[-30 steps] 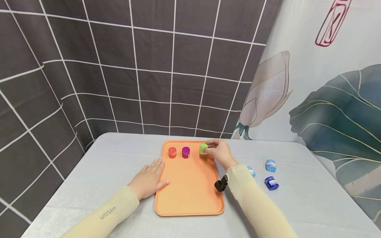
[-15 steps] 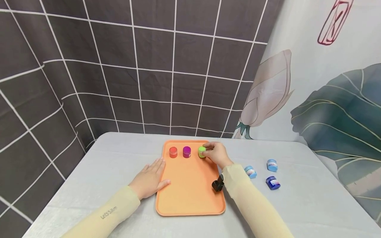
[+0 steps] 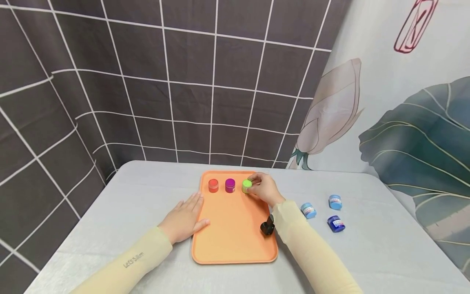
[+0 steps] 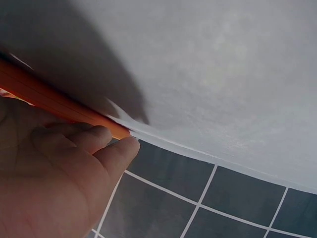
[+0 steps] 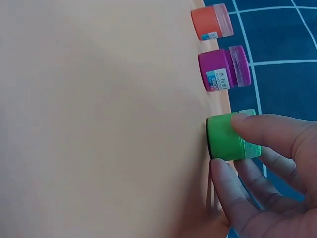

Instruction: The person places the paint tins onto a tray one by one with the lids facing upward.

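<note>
You are moving your right hand and the green jar a little left, nearer the purple jar, so three jars are now making a row. The grey worktop is carrying the orange tray, and the tray is holding that row near its far end. Your left hand is resting on the tray's left edge, its fingers reaching out straight. Your right fingers are pinching the green jar, which is sitting on the tray or just above; I'm not telling which. The red jar is standing leftmost. Two light blue jars and a dark blue jar are resting on the worktop's right side. What's filling the jars is hard to see.
</note>
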### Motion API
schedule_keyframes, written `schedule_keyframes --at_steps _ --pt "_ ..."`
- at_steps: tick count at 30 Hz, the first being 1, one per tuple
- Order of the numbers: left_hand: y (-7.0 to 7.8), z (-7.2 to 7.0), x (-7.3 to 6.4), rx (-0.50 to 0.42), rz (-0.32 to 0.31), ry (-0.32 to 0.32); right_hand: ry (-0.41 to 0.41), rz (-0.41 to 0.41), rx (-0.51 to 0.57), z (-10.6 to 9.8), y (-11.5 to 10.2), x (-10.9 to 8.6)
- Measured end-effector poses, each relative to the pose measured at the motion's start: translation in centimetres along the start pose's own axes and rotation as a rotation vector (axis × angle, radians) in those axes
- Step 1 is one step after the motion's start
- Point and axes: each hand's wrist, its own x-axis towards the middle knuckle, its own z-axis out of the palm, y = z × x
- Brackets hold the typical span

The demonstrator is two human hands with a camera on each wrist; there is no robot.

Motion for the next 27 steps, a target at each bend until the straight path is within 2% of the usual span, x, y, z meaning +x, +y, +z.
schedule_keyframes --at_steps 10,14,17,27 --pt "0.1 -0.1 -0.1 -0.007 -0.005 0.002 0.004 -0.007 -0.002 0.0 0.1 0.0" --pt "0.0 0.0 -0.1 -0.006 -0.004 0.002 0.005 -0.003 0.027 -0.3 -0.1 -0.2" --pt "-0.1 0.2 -0.1 -0.003 -0.005 -0.001 -0.006 -0.029 0.040 -0.9 -0.4 -0.6" --pt "0.0 0.0 -0.1 -0.004 0.000 0.005 -0.006 -0.159 -0.139 -3.8 -1.7 -2.1"
